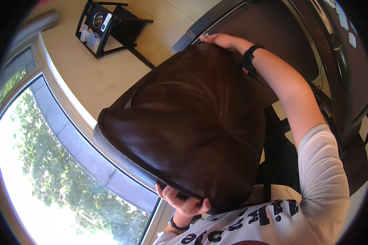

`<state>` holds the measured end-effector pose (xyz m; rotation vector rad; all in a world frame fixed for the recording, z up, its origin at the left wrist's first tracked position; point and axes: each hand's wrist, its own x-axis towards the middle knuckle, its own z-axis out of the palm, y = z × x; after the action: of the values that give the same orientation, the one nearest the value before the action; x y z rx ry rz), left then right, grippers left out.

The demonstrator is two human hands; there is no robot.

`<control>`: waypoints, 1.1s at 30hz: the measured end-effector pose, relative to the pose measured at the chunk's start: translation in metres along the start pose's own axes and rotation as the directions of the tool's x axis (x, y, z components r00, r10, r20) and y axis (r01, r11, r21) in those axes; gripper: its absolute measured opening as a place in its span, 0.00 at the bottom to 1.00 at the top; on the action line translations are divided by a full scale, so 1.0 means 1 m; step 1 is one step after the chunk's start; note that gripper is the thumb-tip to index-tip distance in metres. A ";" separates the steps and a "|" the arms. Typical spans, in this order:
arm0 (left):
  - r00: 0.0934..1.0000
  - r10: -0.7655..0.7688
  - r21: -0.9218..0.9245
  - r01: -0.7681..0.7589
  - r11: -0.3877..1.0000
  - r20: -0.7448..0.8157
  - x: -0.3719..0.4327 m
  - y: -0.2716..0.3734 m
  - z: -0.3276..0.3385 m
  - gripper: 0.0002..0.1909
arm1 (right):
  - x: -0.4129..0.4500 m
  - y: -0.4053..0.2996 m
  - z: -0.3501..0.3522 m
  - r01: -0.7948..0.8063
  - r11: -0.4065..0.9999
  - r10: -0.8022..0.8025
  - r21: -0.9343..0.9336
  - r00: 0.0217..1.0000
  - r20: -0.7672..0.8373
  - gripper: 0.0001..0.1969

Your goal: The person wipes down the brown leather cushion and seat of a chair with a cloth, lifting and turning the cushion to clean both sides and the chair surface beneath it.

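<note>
A large dark brown leather cushion (184,122), tufted at its middle and creased, lies tilted in front of my body. My left hand (184,200) grips its lower edge near the window, with the thumb on the upper face and the other fingers curled at the rim. At the far corner, my right hand (220,40) pinches a small piece of white cloth or tissue (205,37) against or just above the cushion edge. What lies beneath the cushion is mostly hidden.
A brown upholstered chair (263,33) stands beyond my right hand. At the upper left, a black side table (116,30) carries a remote control (106,22), a round metal bowl (98,20) and small boxes. A window (79,171) runs along the left. Several white-and-blue pieces lie at the far right.
</note>
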<state>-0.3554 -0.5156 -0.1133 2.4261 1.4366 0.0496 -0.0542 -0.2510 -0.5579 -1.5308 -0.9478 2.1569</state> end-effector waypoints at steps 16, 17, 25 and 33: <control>0.988 -0.095 0.008 0.096 0.995 -0.121 -0.006 0.001 0.002 0.18 | 0.066 -0.042 0.043 0.233 0.910 -0.244 -0.343 0.970 0.012 0.19; 0.995 -0.061 0.028 0.063 0.998 -0.075 -0.005 0.002 -0.003 0.17 | 0.055 -0.052 0.043 0.141 0.976 -0.123 -0.164 0.986 0.116 0.20; 0.999 0.032 -0.072 -0.035 0.997 -0.040 0.009 0.006 0.008 0.19 | 0.003 0.068 -0.032 0.327 0.945 -0.325 0.004 0.941 -0.095 0.17; 0.991 -0.014 -0.065 0.006 0.998 -0.130 0.010 0.009 0.007 0.22 | -0.145 0.155 -0.014 0.072 0.997 -0.062 -0.040 0.976 0.210 0.13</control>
<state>-0.3415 -0.5130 -0.1190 2.4019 1.4778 0.2524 0.0289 -0.4464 -0.5640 -1.2902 -1.1076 2.2949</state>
